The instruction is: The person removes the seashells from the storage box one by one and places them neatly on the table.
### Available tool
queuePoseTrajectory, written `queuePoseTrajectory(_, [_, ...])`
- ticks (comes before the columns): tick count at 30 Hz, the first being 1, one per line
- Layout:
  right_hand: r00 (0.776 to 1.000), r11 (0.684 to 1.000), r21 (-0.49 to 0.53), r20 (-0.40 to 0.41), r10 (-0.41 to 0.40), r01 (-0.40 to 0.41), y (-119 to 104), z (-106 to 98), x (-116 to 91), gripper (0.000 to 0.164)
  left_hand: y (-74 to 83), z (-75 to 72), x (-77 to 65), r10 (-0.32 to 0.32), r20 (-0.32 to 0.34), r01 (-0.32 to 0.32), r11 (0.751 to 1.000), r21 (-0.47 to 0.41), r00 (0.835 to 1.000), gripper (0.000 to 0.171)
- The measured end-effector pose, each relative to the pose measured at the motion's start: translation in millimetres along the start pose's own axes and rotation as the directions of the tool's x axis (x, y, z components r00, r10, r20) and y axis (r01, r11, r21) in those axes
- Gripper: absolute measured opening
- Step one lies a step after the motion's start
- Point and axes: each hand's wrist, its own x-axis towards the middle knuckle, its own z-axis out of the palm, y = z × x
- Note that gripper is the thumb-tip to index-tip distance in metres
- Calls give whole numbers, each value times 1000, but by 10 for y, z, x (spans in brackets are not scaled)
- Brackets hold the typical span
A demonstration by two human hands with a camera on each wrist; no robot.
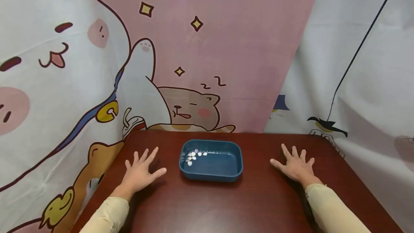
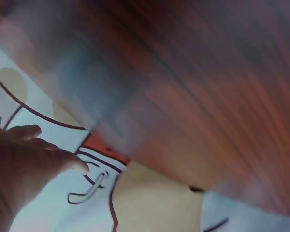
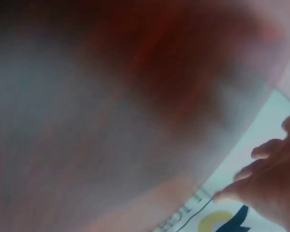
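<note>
A blue rectangular tray [image 1: 213, 175] with raised walls sits on the dark red table between the two hands. Several small whitish, shell-like pieces [image 1: 194, 154] lie together at its left end. To the left of the tray, my left hand [image 1: 140, 173] has its fingers spread and holds nothing. On the other side, my right hand [image 1: 297, 166] is likewise spread, farther from the tray than the left one. Both wrist views show a hand at the edge, the left hand [image 2: 29, 164] and the right hand [image 3: 266, 179], with the tabletop a blur.
The dark red table [image 1: 207, 208] reaches back to a hanging cloth [image 1: 239, 46] printed with cartoon animals. More of the same white cloth hangs along the left and right sides of the table.
</note>
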Motion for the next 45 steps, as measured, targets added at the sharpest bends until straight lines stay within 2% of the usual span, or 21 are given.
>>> queuePoseTrajectory(2, [999, 999, 52, -34, -10, 12, -164, -53, 51, 109, 96, 19, 25, 0, 4, 0, 997, -81, 1000, 96])
queuePoseTrajectory(5, [993, 988, 145, -105, -46, 62, -600, -157, 145, 85, 300, 58, 66, 25, 10, -22, 979, -204, 1000, 92])
queuePoseTrajectory(7, [984, 971, 198, -145, -104, 132, -986, -195, 194, 64, 446, 92, 84, 52, 9, -48, 964, -263, 999, 89])
queuePoseTrajectory(9, [966, 944, 229, -164, -203, 237, -1396, -185, 223, 46, 567, 132, 101, 78, 7, -73, 953, -295, 997, 84])
queuePoseTrajectory(11, [938, 908, 244, -143, -315, 341, -1792, -129, 222, 34, 653, 180, 114, 101, -3, -97, 946, -308, 995, 80])
queuePoseTrajectory(14, [885, 855, 240, -51, -462, 460, -2294, 26, 211, 28, 722, 241, 120, 107, -5, -103, 943, -318, 994, 75])
queuePoseTrajectory(17, [848, 836, 225, 64, -526, 501, -2669, 219, 211, 30, 731, 269, 111, 97, 5, -90, 940, -329, 995, 74])
queuePoseTrajectory(19, [832, 834, 201, 117, -542, 514, -2843, 355, 226, 31, 718, 276, 101, 97, 20, -84, 937, -338, 995, 76])
queuePoseTrajectory(23, [815, 828, 116, 147, -561, 549, -3071, 574, 264, 27, 686, 283, 92, 129, 38, -108, 930, -352, 991, 82])
queuePoseTrajectory(26, [815, 826, 56, 133, -563, 561, -3182, 670, 291, 22, 658, 286, 100, 147, 49, -118, 920, -373, 988, 85])
queuePoseTrajectory(31, [836, 840, -3, 102, -539, 542, -3309, 766, 331, 12, 616, 308, 120, 141, 64, -104, 913, -394, 988, 87])
queuePoseTrajectory(36, [859, 864, -21, 118, -498, 503, -3405, 777, 328, 2, 615, 306, 129, 146, 54, -113, 910, -400, 988, 87])
queuePoseTrajectory(41, [880, 891, 9, 157, -449, 453, -3453, 737, 306, 4, 627, 289, 129, 151, 52, -118, 909, -401, 987, 88])
queuePoseTrajectory(45, [878, 895, 5, 192, -439, 446, -3445, 743, 309, 6, 622, 299, 118, 140, 54, -107, 908, -405, 989, 87])
